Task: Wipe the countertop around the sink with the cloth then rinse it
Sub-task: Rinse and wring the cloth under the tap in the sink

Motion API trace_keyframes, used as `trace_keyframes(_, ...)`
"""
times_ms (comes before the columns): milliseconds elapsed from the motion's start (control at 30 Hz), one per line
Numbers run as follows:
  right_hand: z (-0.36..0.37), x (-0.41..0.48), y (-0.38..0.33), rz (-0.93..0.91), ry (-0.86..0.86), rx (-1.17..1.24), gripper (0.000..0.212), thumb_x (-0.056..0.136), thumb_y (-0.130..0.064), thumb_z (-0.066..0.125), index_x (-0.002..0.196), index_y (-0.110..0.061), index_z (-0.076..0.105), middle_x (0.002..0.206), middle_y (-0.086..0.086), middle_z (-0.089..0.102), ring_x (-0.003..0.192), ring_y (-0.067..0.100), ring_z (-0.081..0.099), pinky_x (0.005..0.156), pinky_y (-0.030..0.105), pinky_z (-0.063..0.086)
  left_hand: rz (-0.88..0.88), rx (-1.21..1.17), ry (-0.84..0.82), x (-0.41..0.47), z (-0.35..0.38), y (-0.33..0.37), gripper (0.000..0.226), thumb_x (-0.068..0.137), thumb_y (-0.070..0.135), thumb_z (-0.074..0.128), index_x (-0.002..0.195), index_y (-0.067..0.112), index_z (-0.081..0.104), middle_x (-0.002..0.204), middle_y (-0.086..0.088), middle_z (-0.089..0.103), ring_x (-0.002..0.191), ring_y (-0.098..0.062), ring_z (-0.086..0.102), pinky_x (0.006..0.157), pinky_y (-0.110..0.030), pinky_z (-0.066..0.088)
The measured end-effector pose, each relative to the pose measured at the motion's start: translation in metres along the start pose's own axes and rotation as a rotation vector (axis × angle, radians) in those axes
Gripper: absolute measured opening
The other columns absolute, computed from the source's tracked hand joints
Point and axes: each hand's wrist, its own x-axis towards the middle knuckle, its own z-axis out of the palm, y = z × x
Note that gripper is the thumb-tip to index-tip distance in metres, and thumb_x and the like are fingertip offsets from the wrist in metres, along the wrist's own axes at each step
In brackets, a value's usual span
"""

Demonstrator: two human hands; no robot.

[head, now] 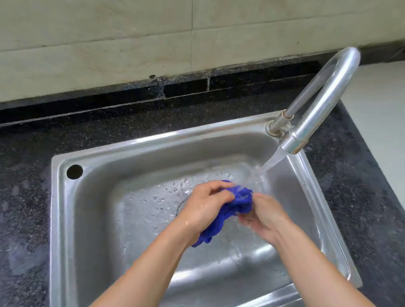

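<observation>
A blue cloth (231, 209) is bunched up over the middle of the steel sink (75, 216). My left hand (204, 205) grips its left part, and a tail of cloth hangs below that hand. My right hand (265, 216) holds the cloth's right end with curled fingers. Water runs from the curved steel faucet (321, 102) at the sink's back right corner and falls onto the top of the cloth between my hands. The sink floor is wet with drops.
Dark speckled countertop (11, 199) surrounds the sink and looks wet on the left. A round hole (74, 172) sits in the sink's back left corner. Pale wall tiles (109, 25) rise behind. A pale floor (393, 120) shows at the right.
</observation>
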Motion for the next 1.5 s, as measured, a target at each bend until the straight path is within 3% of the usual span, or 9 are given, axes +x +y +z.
trace_keyframes(267, -0.020, 0.011, -0.018, -0.222, 0.339, 0.038, 0.029, 0.084, 0.007, 0.035, 0.076, -0.013, 0.055, 0.061, 0.003, 0.055, 0.052, 0.017, 0.047, 0.045, 0.019, 0.038, 0.078, 0.419, 0.207, 0.004, -0.046, -0.006, 0.030, 0.072, 0.025, 0.083, 0.097, 0.019, 0.068, 0.083, 0.004, 0.063, 0.067, -0.009, 0.059, 0.065, -0.018, 0.048)
trace_keyframes(400, -0.019, 0.000, -0.027, -0.330, 0.306, 0.032, 0.019, 0.091, -0.008, 0.043, 0.090, 0.000, 0.060, 0.065, 0.004, 0.066, 0.053, 0.017, 0.060, 0.052, 0.021, 0.045, -0.196, 0.696, -0.178, 0.004, -0.061, -0.010, 0.035, 0.070, 0.043, 0.083, 0.077, 0.013, 0.067, 0.069, 0.001, 0.061, 0.063, -0.013, 0.054, 0.060, -0.024, 0.039)
trace_keyframes(533, -0.006, 0.000, -0.038, -0.325, 0.240, 0.149, 0.022, 0.095, -0.029, 0.048, 0.095, -0.012, 0.063, 0.094, 0.015, 0.073, 0.087, 0.032, 0.070, 0.081, 0.042, 0.053, -0.410, -0.004, -0.130, 0.001, -0.049, -0.024, 0.028, 0.088, 0.042, 0.062, 0.081, 0.016, 0.067, 0.078, -0.006, 0.070, 0.068, -0.020, 0.063, 0.069, -0.033, 0.051)
trace_keyframes(667, 0.046, -0.039, 0.001, -0.434, 0.140, -0.042, 0.031, 0.097, -0.027, 0.048, 0.072, -0.016, 0.061, 0.068, -0.002, 0.069, 0.064, 0.012, 0.063, 0.064, 0.026, 0.049, -0.449, -0.638, 0.051, 0.012, -0.018, -0.021, 0.041, 0.096, 0.045, 0.045, 0.086, 0.012, 0.066, 0.080, -0.016, 0.072, 0.069, -0.029, 0.070, 0.067, -0.043, 0.056)
trace_keyframes(900, 0.048, 0.001, -0.028, -0.480, 0.517, -0.545, 0.041, 0.092, -0.044, 0.046, 0.062, -0.016, 0.049, 0.066, 0.004, 0.054, 0.075, 0.030, 0.054, 0.064, 0.033, 0.037, -0.197, -0.354, 0.321, 0.026, 0.026, -0.009, 0.018, 0.091, 0.002, 0.048, 0.079, 0.015, 0.049, 0.056, -0.003, 0.052, 0.041, -0.014, 0.046, 0.042, -0.018, 0.036)
trace_keyframes(1033, 0.074, -0.037, 0.021, -0.698, 0.291, -0.514, 0.037, 0.085, -0.049, 0.038, 0.063, -0.020, 0.045, 0.067, 0.002, 0.056, 0.069, 0.027, 0.053, 0.063, 0.040, 0.042, -0.176, -0.398, 0.450, 0.031, 0.001, -0.001, 0.026, 0.096, 0.012, 0.051, 0.071, 0.013, 0.046, 0.049, 0.000, 0.048, 0.034, -0.011, 0.045, 0.037, -0.016, 0.036)
trace_keyframes(1200, 0.047, 0.006, -0.023, -0.387, 0.505, -0.368, 0.033, 0.086, -0.027, 0.049, 0.056, -0.014, 0.047, 0.058, 0.001, 0.052, 0.066, 0.030, 0.051, 0.059, 0.036, 0.039, -0.195, -0.217, 0.444, 0.022, 0.029, -0.018, 0.028, 0.098, 0.021, 0.053, 0.071, 0.014, 0.057, 0.067, -0.008, 0.062, 0.061, -0.021, 0.058, 0.063, -0.040, 0.057)
trace_keyframes(1300, 0.067, -0.025, 0.005, -0.568, 0.346, -0.361, 0.036, 0.082, -0.037, 0.046, 0.051, -0.019, 0.044, 0.050, -0.002, 0.048, 0.059, 0.027, 0.049, 0.056, 0.036, 0.037, -0.148, -0.302, 0.524, 0.033, 0.012, -0.009, 0.032, 0.099, 0.022, 0.052, 0.069, 0.011, 0.054, 0.058, -0.005, 0.056, 0.045, -0.014, 0.052, 0.047, -0.022, 0.046)
trace_keyframes(1500, 0.024, 0.018, -0.014, -0.354, 0.434, -0.606, 0.030, 0.081, -0.042, 0.056, 0.067, -0.018, 0.047, 0.068, 0.001, 0.056, 0.076, 0.033, 0.058, 0.067, 0.037, 0.046, -0.227, -0.235, 0.273, 0.012, 0.027, -0.008, 0.036, 0.099, 0.038, 0.050, 0.083, 0.011, 0.068, 0.074, -0.009, 0.072, 0.064, -0.021, 0.069, 0.065, -0.036, 0.059)
